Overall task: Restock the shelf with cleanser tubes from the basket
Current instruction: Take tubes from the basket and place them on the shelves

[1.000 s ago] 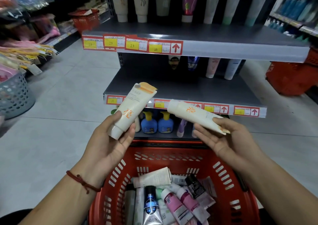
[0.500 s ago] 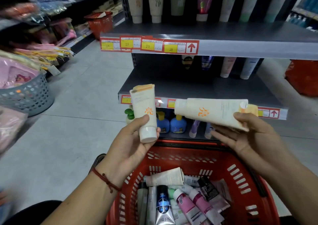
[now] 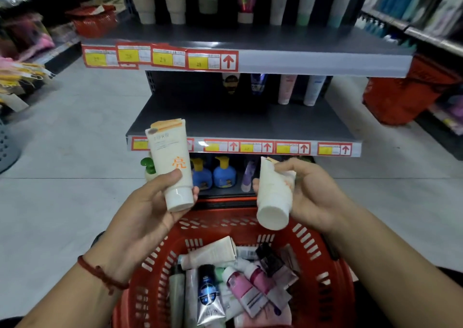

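My left hand [image 3: 147, 209] grips a cream cleanser tube [image 3: 171, 162] with an orange character, held upright with its white cap down. In my right hand [image 3: 313, 194] is a second cream tube [image 3: 274, 194], cap pointing down toward me. Both are held above the red basket [image 3: 323, 272], which holds several mixed tubes, among them a white one [image 3: 213, 252], a blue-labelled one [image 3: 209, 295] and pink ones [image 3: 248, 290]. The grey middle shelf [image 3: 240, 124] lies just beyond the tubes, with a few tubes standing at its back right. The top shelf [image 3: 300, 39] carries a row of tubes.
Blue pump bottles [image 3: 223, 174] and a green pump bottle [image 3: 149, 168] stand on the lowest shelf behind the basket. Another red basket [image 3: 92, 21] is at the far left, a red bag or bin [image 3: 400, 94] at the right. A grey basket [image 3: 6, 147] sits at the left edge.
My left hand has turned its tube upright with the cap down. My right hand has swung its tube from lying sideways to pointing cap-down toward me.
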